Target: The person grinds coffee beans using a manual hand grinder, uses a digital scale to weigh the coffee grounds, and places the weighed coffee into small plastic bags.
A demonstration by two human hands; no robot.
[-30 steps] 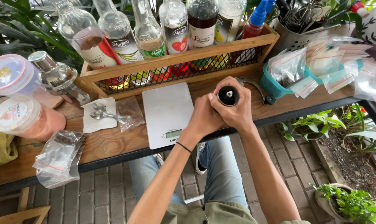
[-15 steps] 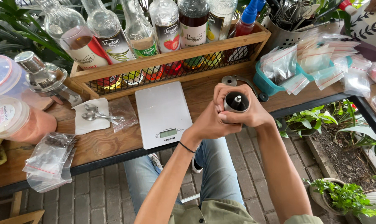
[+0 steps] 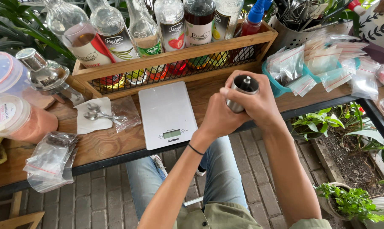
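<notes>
I hold a small metal hand grinder (image 3: pixel 241 90) with a black top in front of me, above the table's front edge. My left hand (image 3: pixel 219 116) wraps around its lower body. My right hand (image 3: pixel 259 101) grips its upper part from the right side. A flat white kitchen scale (image 3: pixel 166 112) lies on the wooden table (image 3: pixel 103 146) just left of my hands, with nothing on it.
A wooden crate (image 3: pixel 175 57) of syrup bottles stands behind the scale. Two spoons on a napkin (image 3: pixel 92 115), a glass jar (image 3: pixel 45 76), pink-lidded tubs (image 3: pixel 18 118) and plastic bags (image 3: pixel 48 159) are at the left. A teal basket (image 3: pixel 281 82) of zip bags is at the right.
My hands with the grinder shifted slightly and tilted; the black top now faces up and to the left. The view moved a little, so the table sits lower.
</notes>
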